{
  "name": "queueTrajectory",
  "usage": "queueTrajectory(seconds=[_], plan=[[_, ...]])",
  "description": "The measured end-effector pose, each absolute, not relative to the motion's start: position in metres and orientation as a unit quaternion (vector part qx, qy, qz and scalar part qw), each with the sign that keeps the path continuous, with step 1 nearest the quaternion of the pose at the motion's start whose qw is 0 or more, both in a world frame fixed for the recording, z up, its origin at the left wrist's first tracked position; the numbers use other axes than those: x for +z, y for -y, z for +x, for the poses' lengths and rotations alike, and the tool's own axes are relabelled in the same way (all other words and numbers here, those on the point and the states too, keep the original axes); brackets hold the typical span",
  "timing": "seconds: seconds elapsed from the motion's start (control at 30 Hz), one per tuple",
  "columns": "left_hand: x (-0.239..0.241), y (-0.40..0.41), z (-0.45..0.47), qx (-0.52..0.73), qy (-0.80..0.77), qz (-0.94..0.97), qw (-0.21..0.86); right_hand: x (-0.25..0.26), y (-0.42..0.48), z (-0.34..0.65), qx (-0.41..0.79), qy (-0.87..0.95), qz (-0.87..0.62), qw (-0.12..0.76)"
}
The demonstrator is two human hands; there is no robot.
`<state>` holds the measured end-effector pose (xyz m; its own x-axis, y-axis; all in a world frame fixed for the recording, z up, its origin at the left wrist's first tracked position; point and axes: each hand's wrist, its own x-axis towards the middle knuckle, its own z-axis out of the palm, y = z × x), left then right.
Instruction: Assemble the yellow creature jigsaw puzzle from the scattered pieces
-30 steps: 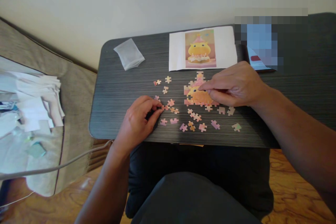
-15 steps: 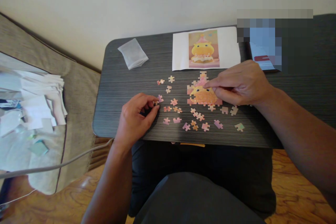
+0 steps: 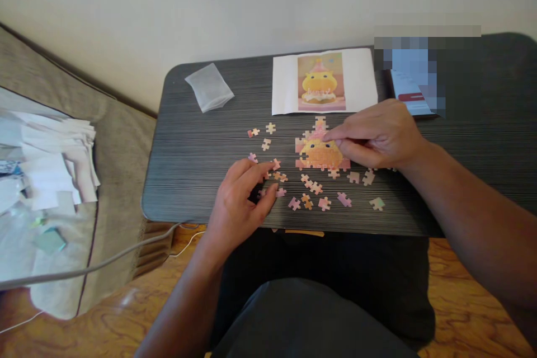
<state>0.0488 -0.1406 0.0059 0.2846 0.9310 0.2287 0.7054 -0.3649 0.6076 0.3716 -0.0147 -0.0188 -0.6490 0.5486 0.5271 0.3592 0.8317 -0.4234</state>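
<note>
My right hand point(image 3: 380, 133) rests over a partly joined jigsaw puzzle point(image 3: 321, 152) that shows a yellow animal face with a pink hat. Its index fingertip touches the hat area, the thumb lies just below, and the other fingers are curled in; no piece shows between them. My left hand point(image 3: 247, 196) hovers low over loose puzzle pieces on the left, thumb and index finger apart. Near its index fingertip lies a pink piece point(image 3: 276, 164), and an orange piece point(image 3: 280, 177) sits between the finger and thumb. Several pieces are partly hidden under this hand.
Behind the puzzle lies a white sheet point(image 3: 361, 78) with the printed picture point(image 3: 321, 83). A clear plastic bag point(image 3: 210, 88) is at the back left, a blue pixelated object point(image 3: 413, 81) at the back right. More loose pieces, including a purple one point(image 3: 344, 199), lie along the front.
My left hand has moved right, from the leftmost purple piece to the pieces nearer the puzzle, and its thumb and finger have spread. My right hand keeps its place on the puzzle.
</note>
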Motion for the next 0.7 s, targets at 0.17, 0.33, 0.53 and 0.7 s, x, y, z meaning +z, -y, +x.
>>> queueTrajectory(seconds=[0.17,0.33,0.53,0.7], plan=[[0.002,0.139,0.019,0.315,-0.601,0.724,0.128,-0.021,0.012,0.374,0.15,0.889,-0.262,0.343],[-0.006,0.133,0.0,0.295,-0.607,0.728,0.119,-0.022,0.012,0.374,0.175,0.884,-0.271,0.338],[-0.004,0.125,0.001,0.273,-0.6,0.736,0.153,-0.025,0.012,0.375,0.186,0.876,-0.28,0.345],[-0.005,0.125,0.002,0.272,-0.598,0.737,0.155,-0.025,0.013,0.376,0.172,0.88,-0.284,0.34]])
